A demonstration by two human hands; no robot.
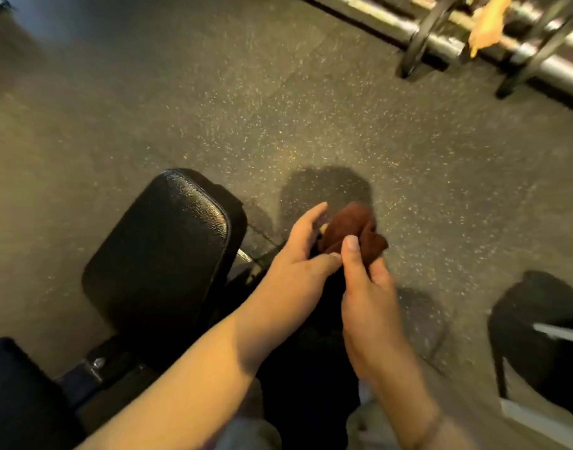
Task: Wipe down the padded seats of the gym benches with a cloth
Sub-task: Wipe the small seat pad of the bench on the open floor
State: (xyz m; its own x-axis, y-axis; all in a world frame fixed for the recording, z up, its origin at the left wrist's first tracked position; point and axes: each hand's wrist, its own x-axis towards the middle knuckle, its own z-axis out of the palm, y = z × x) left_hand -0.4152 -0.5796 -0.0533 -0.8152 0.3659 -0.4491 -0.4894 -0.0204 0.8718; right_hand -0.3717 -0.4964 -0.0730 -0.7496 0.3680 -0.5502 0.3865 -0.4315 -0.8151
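Observation:
A black padded bench seat (161,251) lies at the lower left, shiny and tilted toward the upper right. A second dark pad (15,394) of the same bench shows at the bottom left corner. Just right of the seat, over the floor, both my hands meet on a crumpled dark red cloth (350,228). My right hand (366,280) pinches the cloth between thumb and fingers. My left hand (298,248) touches it from the left, fingers mostly straight, thumb against the right thumb. The cloth is off the seat.
Speckled rubber floor (213,108) fills the middle. A metal rack (473,43) with bars runs across the top right, where another person's hand (483,30) reaches in. A dark piece of equipment with white frame parts (545,336) stands at the right edge.

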